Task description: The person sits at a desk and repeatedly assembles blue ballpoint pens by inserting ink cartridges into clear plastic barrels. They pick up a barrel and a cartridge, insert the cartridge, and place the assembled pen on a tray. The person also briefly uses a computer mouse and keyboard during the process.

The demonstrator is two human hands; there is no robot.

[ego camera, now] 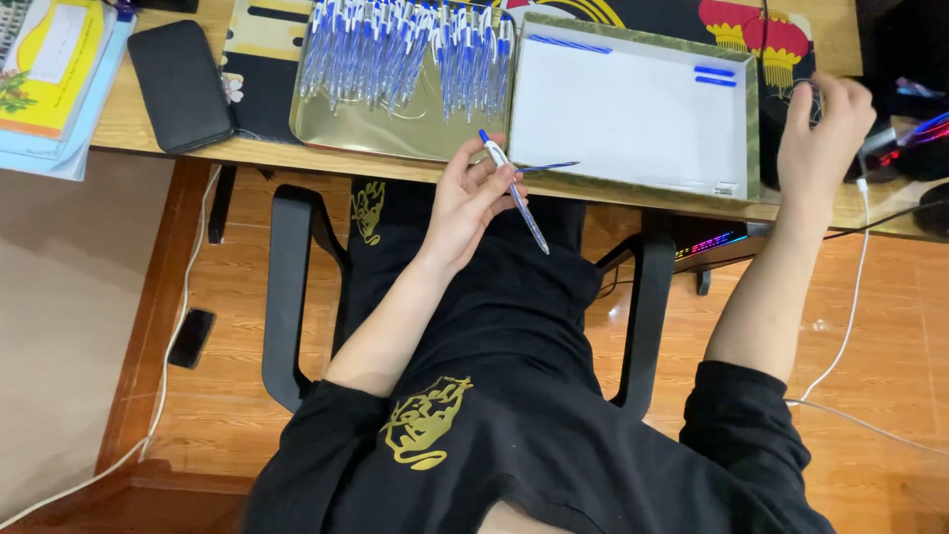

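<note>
My left hand (465,203) is at the desk's front edge, holding a blue and white pen (514,193) slanted toward my lap. A thin blue rod (549,166) sticks out beside it to the right. Just beyond the left hand, a gold tray (395,138) holds several blue and white pens (405,49). To its right a shallow white box with a green rim (753,119) holds a few blue pieces (715,75). My right hand (825,129) reaches past the box's right side with curled fingers; whether it holds anything is unclear.
A black phone (180,84) and a stack of books (54,69) lie at the desk's left. A dark patterned mat (761,30) covers the back. White cables (850,307) hang at the right. A black chair (287,287) is under me, and a dark object (191,337) lies on the wooden floor.
</note>
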